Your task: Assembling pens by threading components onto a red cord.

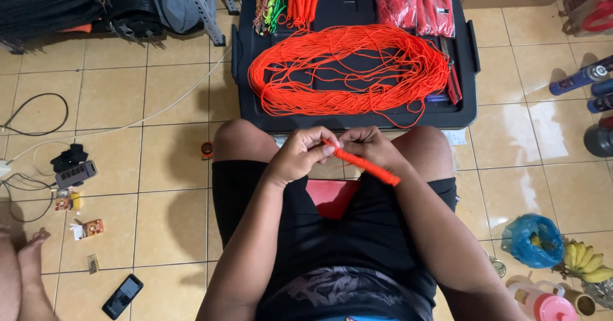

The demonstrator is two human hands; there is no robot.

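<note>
Where tiled floor (172, 168) spreads, black bin lid (357, 120) rests.

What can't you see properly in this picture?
Head view:
- Top end of the orange coil: hidden inside the left hand and right hand.
- Bananas: cut off by the right edge.
- Phone screen: too small to tell.

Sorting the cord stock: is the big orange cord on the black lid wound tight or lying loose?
Loose. The orange cord lies spread in wide, slack loops across the black lid, with stray strands near its edges.
</note>
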